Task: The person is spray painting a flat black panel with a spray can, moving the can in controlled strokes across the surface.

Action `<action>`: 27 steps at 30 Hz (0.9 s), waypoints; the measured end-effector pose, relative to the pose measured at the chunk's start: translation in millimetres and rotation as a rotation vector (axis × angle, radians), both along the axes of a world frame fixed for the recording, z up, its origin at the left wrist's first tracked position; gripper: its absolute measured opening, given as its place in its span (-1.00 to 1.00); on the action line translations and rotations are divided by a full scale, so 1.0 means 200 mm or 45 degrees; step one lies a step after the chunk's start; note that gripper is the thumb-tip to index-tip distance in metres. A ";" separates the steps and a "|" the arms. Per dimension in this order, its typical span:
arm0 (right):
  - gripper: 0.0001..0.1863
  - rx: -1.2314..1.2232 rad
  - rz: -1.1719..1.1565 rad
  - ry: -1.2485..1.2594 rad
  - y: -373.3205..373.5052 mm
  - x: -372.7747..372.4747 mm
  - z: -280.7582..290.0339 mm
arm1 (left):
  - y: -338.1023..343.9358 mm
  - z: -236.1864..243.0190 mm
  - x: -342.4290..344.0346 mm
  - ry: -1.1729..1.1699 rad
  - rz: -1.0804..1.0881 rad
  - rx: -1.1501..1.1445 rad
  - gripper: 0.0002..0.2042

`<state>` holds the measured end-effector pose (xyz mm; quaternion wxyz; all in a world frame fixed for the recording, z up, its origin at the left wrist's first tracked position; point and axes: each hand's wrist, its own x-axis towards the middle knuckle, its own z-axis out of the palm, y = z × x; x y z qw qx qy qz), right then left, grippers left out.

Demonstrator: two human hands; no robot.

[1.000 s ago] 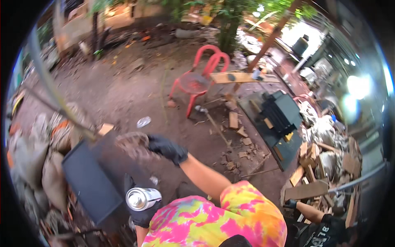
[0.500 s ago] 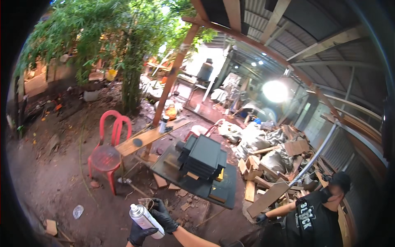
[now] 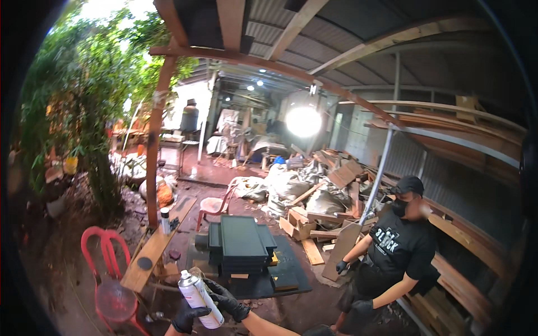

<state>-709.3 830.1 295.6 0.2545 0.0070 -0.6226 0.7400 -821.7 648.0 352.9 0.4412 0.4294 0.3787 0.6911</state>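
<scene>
Low in the middle of the view, my left hand (image 3: 184, 318) in a black glove is closed round a white-and-silver spray can (image 3: 197, 295), held tilted with its nozzle up. Just beside it my right hand (image 3: 227, 299), also black-gloved, is closed on a crumpled brown bunch of material (image 3: 196, 272), mostly hidden behind the can. Beyond my hands, a stack of dark painted trays (image 3: 241, 238) rests on a dark board (image 3: 297, 271).
A red plastic chair (image 3: 115, 302) and a narrow plank (image 3: 140, 269) with a can stand at left. A masked co-worker (image 3: 386, 257) in black is at right. Behind are scrap wood and sacks (image 3: 308, 190), a post (image 3: 151, 157) and stored boards (image 3: 459, 229).
The view has swung up and right from the ground. My right hand, earlier stretched out with the brown bunch, is now beside the can. The co-worker shows more fully at right.
</scene>
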 end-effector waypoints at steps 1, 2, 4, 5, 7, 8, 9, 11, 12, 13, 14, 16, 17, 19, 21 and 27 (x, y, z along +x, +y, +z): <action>-0.21 -0.078 -0.028 -0.046 0.04 -0.04 0.05 | 0.05 0.04 -0.08 0.045 -0.034 0.014 -0.28; -0.18 -0.150 -0.046 -0.070 0.07 -0.07 0.09 | 0.11 0.09 -0.16 0.085 -0.066 0.026 -0.28; -0.19 -0.226 0.034 0.051 0.16 -0.14 0.18 | 0.23 0.17 -0.26 0.154 -0.090 0.136 -0.27; -0.22 -0.222 -0.069 0.063 0.20 -0.17 0.23 | 0.27 0.21 -0.31 0.163 -0.138 0.114 -0.26; -0.28 -0.164 -0.218 0.123 0.29 -0.24 0.37 | 0.33 0.29 -0.37 0.168 -0.199 0.075 -0.26; -0.39 -0.122 -0.328 0.054 0.36 -0.24 0.47 | 0.35 0.32 -0.39 0.160 -0.187 0.105 -0.25; -0.42 -0.136 -0.330 0.085 0.42 -0.23 0.58 | 0.37 0.35 -0.41 0.184 -0.147 0.130 -0.26; -0.47 0.003 -0.500 0.062 0.57 -0.20 0.88 | 0.39 0.38 -0.46 0.250 -0.054 0.216 -0.28; -0.48 0.215 -0.618 0.140 0.64 -0.19 1.06 | 0.40 0.38 -0.48 0.281 -0.012 0.180 -0.33; -0.51 0.445 -0.849 0.087 0.71 -0.20 1.26 | 0.40 0.36 -0.51 0.235 0.001 0.144 -0.34; -0.50 0.622 -0.931 0.133 0.76 -0.21 1.47 | 0.41 0.34 -0.54 0.196 0.019 0.130 -0.35; -0.45 1.066 -1.349 0.308 0.84 -0.25 1.91 | 0.41 0.28 -0.59 0.333 0.085 0.219 -0.45; -0.45 1.171 -1.490 0.323 0.86 -0.27 2.12 | 0.41 0.24 -0.62 0.277 0.128 0.136 -0.42; -0.46 1.465 -1.700 0.663 0.89 -0.30 2.53 | 0.42 0.15 -0.68 0.186 0.202 0.011 -0.36; -0.46 1.539 -1.729 0.922 0.91 -0.33 2.87 | 0.44 0.08 -0.73 0.151 0.233 0.060 -0.37; -0.42 1.656 -2.381 1.058 0.99 -0.36 3.47 | 0.47 -0.02 -0.82 0.151 0.272 0.014 -0.42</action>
